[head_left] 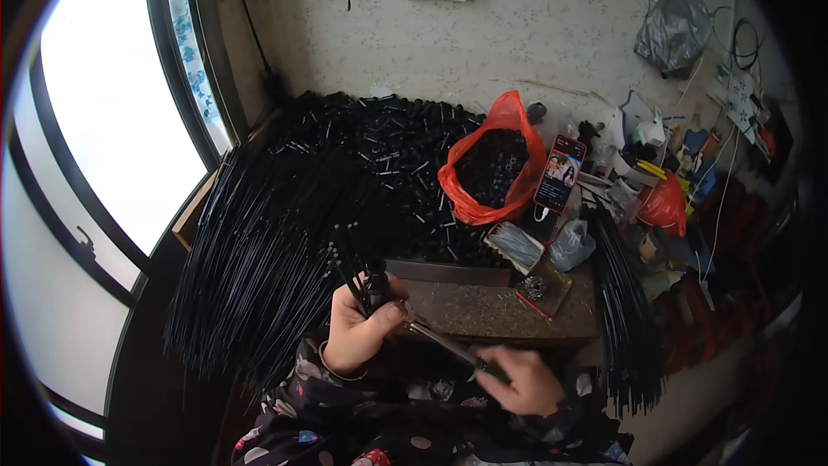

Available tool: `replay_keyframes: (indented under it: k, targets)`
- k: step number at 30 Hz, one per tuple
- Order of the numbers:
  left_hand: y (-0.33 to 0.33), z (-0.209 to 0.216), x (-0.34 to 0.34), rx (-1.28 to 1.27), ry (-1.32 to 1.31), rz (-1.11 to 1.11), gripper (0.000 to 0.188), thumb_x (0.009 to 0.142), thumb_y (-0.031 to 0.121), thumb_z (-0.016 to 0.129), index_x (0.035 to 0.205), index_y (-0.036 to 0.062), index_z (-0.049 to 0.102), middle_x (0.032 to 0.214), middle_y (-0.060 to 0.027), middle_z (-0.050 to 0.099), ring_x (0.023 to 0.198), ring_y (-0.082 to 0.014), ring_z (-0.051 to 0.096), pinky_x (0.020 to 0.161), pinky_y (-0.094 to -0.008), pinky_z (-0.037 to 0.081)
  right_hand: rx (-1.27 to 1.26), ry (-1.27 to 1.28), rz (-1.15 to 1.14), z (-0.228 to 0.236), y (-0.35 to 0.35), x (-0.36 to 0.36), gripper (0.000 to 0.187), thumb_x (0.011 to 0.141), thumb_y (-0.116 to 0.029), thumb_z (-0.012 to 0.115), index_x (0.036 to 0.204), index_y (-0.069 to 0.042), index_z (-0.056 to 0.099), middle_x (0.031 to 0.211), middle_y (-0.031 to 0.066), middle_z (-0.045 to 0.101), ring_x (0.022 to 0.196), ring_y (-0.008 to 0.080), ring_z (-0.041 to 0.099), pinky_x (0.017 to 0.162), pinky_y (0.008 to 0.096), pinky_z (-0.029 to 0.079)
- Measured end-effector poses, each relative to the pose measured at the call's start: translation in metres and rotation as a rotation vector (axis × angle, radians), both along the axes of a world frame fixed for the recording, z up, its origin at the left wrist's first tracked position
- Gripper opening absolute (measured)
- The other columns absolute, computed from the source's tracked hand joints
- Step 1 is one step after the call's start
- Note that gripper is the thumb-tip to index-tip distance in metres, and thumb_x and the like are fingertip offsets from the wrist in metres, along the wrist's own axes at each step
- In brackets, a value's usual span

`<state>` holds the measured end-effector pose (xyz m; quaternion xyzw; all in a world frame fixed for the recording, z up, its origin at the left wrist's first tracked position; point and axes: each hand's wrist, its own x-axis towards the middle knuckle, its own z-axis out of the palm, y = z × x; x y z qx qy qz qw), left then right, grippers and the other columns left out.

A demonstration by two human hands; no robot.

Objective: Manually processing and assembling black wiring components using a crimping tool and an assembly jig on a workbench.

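My left hand (355,338) is closed around a short black cylindrical part (376,280) and several thin black rods (343,261), whose small pale ends stick up past the fingers. A screwdriver (442,343) with a long metal shaft and a dark greenish handle is gripped in my right hand (528,382), which is slightly blurred. Its shaft slants up to the left, toward the black part. My left fingers hide where the tip meets it, so I cannot tell whether it touches a screw.
Beyond my hands lies a heap of short black parts (379,155), with long black rods (250,267) fanned at left. A red plastic bag (517,190) of small dark pieces, a phone (561,174), a box of pale sticks (515,246) and another rod bundle (617,311) stand right.
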<state>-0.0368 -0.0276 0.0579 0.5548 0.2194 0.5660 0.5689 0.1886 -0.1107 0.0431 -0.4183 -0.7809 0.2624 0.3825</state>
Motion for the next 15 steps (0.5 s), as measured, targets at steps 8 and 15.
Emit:
replay_keyframes:
  k: [8,15]
  targets:
    - [0.005,0.006,0.004,0.14,0.102,-0.158,0.037,0.068,0.009,0.079,0.096,-0.0006,0.057,0.085,0.0,0.058,0.078,-0.0054,0.053,0.068,-0.021,0.043,-0.376,0.048,-0.02,-0.014,-0.002,-0.016,0.045,0.072,-0.008,0.065,0.112,0.002,0.045,0.079,0.0129,0.058,0.065,0.0196,0.058,0.062,0.032,0.047]
    - [0.009,-0.005,-0.003,0.089,0.081,-0.164,0.057,0.049,0.024,0.09,0.091,0.0019,0.056,0.077,0.0051,0.051,0.07,-0.0037,0.045,0.061,-0.0194,0.036,-0.995,0.537,0.283,-0.02,-0.014,-0.003,0.027,0.084,-0.017,0.056,0.096,0.007,0.054,0.068,0.0137,0.058,0.053,0.0227,0.056,0.05,0.0321,0.047]
